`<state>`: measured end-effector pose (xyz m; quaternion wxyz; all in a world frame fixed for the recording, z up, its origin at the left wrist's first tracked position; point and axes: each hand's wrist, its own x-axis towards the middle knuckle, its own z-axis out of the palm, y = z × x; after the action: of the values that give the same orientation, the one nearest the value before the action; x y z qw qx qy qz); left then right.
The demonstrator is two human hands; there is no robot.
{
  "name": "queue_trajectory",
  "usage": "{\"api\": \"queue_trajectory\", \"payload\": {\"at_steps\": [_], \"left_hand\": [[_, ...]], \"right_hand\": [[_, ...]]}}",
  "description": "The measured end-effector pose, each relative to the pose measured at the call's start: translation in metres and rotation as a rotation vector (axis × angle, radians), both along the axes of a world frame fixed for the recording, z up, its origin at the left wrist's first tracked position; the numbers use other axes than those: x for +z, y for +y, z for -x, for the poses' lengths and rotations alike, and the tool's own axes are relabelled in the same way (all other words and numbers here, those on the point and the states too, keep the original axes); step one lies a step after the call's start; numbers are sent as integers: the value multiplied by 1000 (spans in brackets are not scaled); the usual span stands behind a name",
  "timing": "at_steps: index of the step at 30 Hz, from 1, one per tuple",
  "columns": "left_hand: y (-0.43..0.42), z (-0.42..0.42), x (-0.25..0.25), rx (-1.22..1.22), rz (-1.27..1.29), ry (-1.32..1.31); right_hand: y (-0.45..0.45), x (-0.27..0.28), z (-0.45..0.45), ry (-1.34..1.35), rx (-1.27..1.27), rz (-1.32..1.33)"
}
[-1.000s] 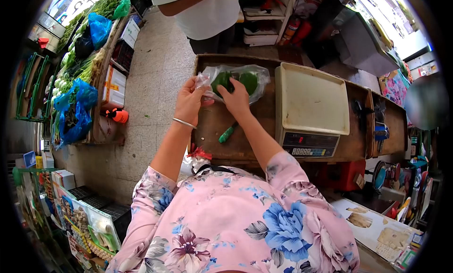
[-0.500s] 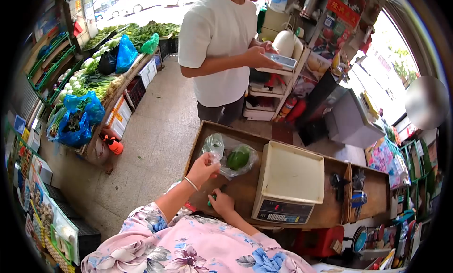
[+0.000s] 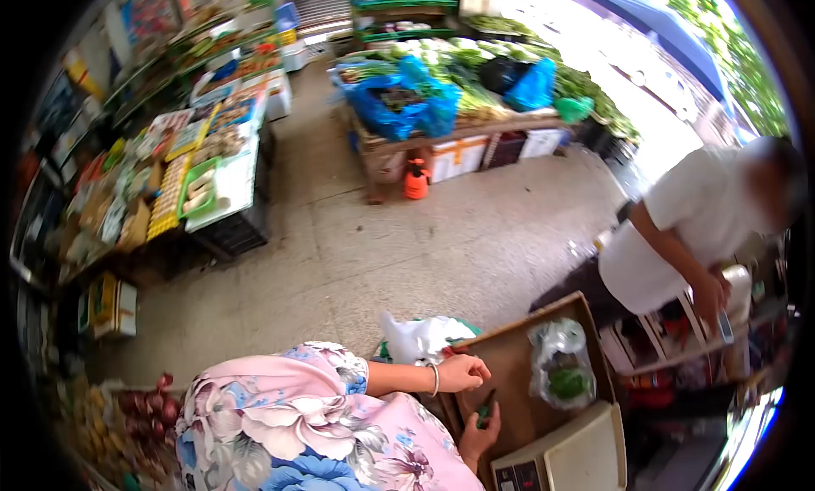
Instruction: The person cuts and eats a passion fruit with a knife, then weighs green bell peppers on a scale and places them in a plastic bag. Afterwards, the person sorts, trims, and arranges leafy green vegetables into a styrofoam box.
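My left hand [image 3: 464,374], with a bangle at the wrist, hovers over the near left edge of the wooden tray table [image 3: 509,355]. Its fingers are loosely curled and nothing shows in them. Lower right of it, my right hand [image 3: 480,433] is closed around a small green-handled tool [image 3: 485,415] with a dark, thin tip; its exact kind is unclear. Beyond both hands lies a clear plastic bag [image 3: 559,342] with a rounded green vegetable [image 3: 569,382] in it, touched by neither hand. A weighing scale [image 3: 586,457] stands beside my right hand, partly cut off by the frame.
A person in a white shirt [image 3: 654,262] stands past the tray, holding a phone [image 3: 725,326]. White plastic bags [image 3: 420,338] are left of the tray. Across the floor [image 3: 340,262] are a vegetable stand [image 3: 441,139], an orange spray bottle [image 3: 416,179] and a produce table [image 3: 229,207].
My view has swung left. My left hand has let go of the plastic bag and drawn back from it. The green-handled tool stays in my right hand.
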<state>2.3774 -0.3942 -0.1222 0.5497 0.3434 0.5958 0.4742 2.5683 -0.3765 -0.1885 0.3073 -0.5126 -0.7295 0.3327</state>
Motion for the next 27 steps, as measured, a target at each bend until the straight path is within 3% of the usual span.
{"api": "queue_trajectory", "payload": {"at_steps": [3, 5, 6, 7, 11, 15, 17, 20, 23, 27], "left_hand": [[-20, 29, -13, 132, -28, -41], [-27, 45, -28, 240, -149, -46], [-34, 59, -24, 239, -115, -50], [-41, 74, -19, 234, -81, -55], [-77, 146, -28, 254, -18, -71], [-127, 252, -35, 334, 39, 64], [-154, 305, -46, 457, -3, 120], [-207, 395, -28, 648, 82, 296], [-256, 456, -13, 842, 69, 266], [-299, 503, -32, 1067, 86, 221]], "right_hand": [[2, 7, 18, 188, -105, 124], [10, 19, 39, 512, -275, 478], [8, 47, 64, 565, -316, 506], [12, 59, 79, 623, -328, 655], [6, 92, 174, 917, -135, 786], [1, 64, 285, 931, -9, 1117], [-17, 62, 353, 980, 245, 1390], [-46, 49, 445, 842, 182, 1781], [-72, 52, 518, 698, 190, 1864], [-79, 41, 596, 455, 266, 1837]]}}
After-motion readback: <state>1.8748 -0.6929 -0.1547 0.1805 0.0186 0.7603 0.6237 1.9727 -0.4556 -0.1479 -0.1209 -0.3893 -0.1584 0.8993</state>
